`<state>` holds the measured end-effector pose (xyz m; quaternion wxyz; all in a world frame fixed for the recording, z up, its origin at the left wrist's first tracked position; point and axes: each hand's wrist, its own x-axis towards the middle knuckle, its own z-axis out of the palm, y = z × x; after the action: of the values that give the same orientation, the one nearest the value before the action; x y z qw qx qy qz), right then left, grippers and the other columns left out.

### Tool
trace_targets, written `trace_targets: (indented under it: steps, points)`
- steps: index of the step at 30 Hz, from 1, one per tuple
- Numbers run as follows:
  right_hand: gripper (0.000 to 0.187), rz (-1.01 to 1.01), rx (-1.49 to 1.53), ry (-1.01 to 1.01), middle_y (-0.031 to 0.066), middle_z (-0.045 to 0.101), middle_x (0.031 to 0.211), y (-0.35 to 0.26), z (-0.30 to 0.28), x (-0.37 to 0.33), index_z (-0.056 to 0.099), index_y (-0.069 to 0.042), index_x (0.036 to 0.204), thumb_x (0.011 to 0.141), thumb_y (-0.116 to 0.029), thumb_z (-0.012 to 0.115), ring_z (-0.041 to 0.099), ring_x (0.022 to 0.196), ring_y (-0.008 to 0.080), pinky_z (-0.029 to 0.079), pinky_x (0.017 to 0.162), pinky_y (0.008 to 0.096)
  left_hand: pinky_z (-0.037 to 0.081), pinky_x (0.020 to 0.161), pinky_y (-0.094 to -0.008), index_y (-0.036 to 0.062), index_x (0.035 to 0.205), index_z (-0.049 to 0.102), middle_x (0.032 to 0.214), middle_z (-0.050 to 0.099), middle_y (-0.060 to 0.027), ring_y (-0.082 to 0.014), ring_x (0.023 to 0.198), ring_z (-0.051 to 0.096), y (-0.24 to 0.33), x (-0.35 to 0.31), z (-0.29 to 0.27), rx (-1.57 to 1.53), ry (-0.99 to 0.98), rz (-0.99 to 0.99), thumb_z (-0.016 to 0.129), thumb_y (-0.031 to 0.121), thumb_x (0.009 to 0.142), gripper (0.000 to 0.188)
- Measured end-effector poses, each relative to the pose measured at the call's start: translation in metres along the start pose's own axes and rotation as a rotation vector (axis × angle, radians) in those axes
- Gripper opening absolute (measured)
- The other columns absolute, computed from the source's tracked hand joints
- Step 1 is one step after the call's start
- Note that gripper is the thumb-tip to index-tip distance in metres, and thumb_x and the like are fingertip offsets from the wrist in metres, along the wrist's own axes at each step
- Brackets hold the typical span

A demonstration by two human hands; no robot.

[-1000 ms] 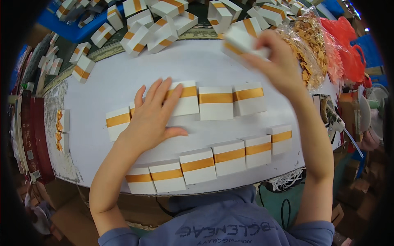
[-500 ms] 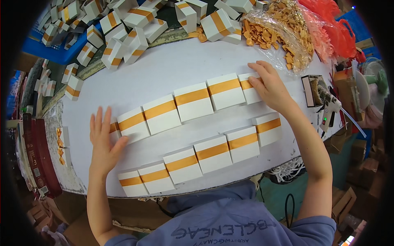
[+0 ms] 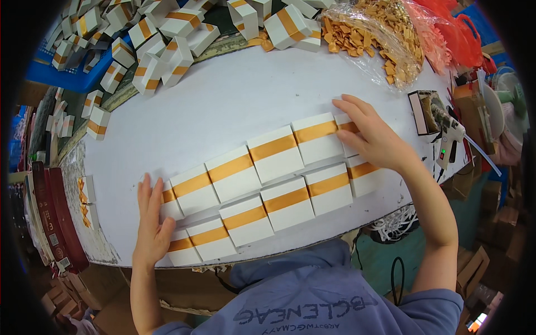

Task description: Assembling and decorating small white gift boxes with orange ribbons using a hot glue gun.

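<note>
Apparently to hold the line snug from both ends, the left hand [image 3: 152,234] and right hand [image 3: 381,135], fingers open rather than gripping, bracket a far row of six gold-ribboned white boxes [image 3: 276,152], just beyond a near row of six more [image 3: 287,204] on the pale surface [image 3: 223,92].

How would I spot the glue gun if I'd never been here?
On the white table, look right, beyond the right hand. There a white glue gun sits by a dark-edged box, set apart by its green light and long pale rod.
</note>
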<state>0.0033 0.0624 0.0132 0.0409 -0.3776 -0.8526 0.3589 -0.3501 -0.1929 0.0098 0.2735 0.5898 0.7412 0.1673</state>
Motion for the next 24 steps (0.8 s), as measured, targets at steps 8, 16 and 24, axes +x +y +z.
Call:
trace_targets:
  steps: [8, 16, 24]
  points:
    - [0.061, -0.126, -0.473, 0.3, 0.018, 0.036, 0.135, -0.013, 0.039, -0.056, 0.047, -0.014, 0.124, 0.071, -0.037, 0.067, 0.031, 0.125, 0.0377, 0.025, 0.097, 0.057, 0.013, 0.108, -0.0429, 0.0055, 0.139, 0.026, 0.145, 0.01, -0.0254, -0.0363, 0.135, 0.01, -0.004, -0.037, 0.044, -0.087, 0.228, -0.02, 0.053, 0.029, 0.082, 0.068]
    - [0.053, -0.154, -0.497, 0.348, 0.012, 0.04, 0.131, 0.036, 0.01, -0.053, 0.052, -0.012, 0.116, 0.073, -0.04, 0.065, 0.033, 0.124, 0.034, 0.023, 0.098, 0.0558, 0.014, 0.107, -0.0415, 0.0018, 0.138, 0.026, 0.144, 0.012, -0.0257, -0.0367, 0.134, 0.014, 0.042, -0.009, 0.083, -0.182, 0.273, -0.047, 0.043, 0.011, 0.085, 0.056]
    - [0.051, -0.119, 0.021, 0.484, 0.0219, 0.038, 0.13, 0.024, -0.027, 0.023, 0.043, 0.001, 0.123, 0.083, -0.029, 0.056, 0.035, 0.122, 0.0362, 0.027, 0.102, 0.0424, 0.01, 0.109, -0.041, -0.003, 0.138, 0.021, 0.145, 0.017, -0.0195, -0.0305, 0.135, 0.015, 0.036, 0.013, 0.038, -0.164, 0.499, 0.115, 0.036, 0.03, 0.091, 0.059]
